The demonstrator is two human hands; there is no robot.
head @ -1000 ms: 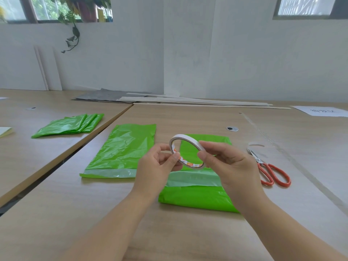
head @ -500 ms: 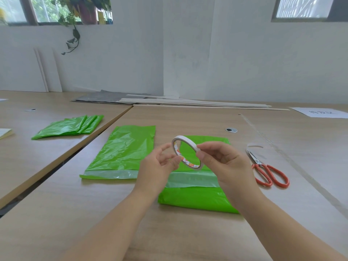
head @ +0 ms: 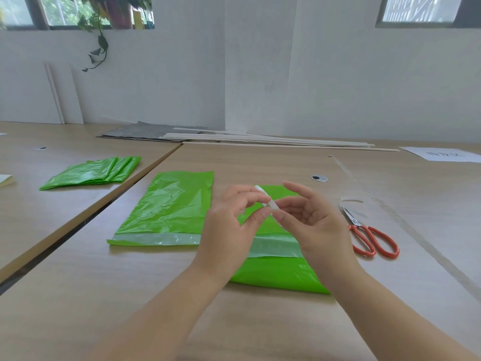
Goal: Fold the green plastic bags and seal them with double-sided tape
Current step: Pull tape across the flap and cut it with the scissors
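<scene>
Both hands are raised above the wooden table (head: 125,303), and they meet over the right-hand green bag (head: 278,273).

1. Left hand (head: 229,230): thumb and forefinger are curled and pinch the double-sided tape roll (head: 265,197). The remaining fingers are bent behind them.
2. Right hand (head: 316,227): thumb and forefinger tips pinch the same roll from the opposite side. The other fingers are loosely spread and hold nothing.
3. Double-sided tape roll: white, turned nearly edge-on to the camera and largely hidden by the fingers. It is held in the air, clear of the bag below.

Bag positions:
- The right-hand green bag lies flat directly under the hands, with a translucent band across it.
- The left-hand green bag (head: 171,207) lies flat beside it, with a translucent strip along its near edge. The left hand hides whether the two bags touch.
- A stack of folded green bags (head: 91,174) lies on the adjoining table to the left, well apart.

Red-handled scissors (head: 371,237) lie on the table to the right of the hands, blades closed and pointing away. A white paper sheet (head: 442,154) lies at the far right.
</scene>
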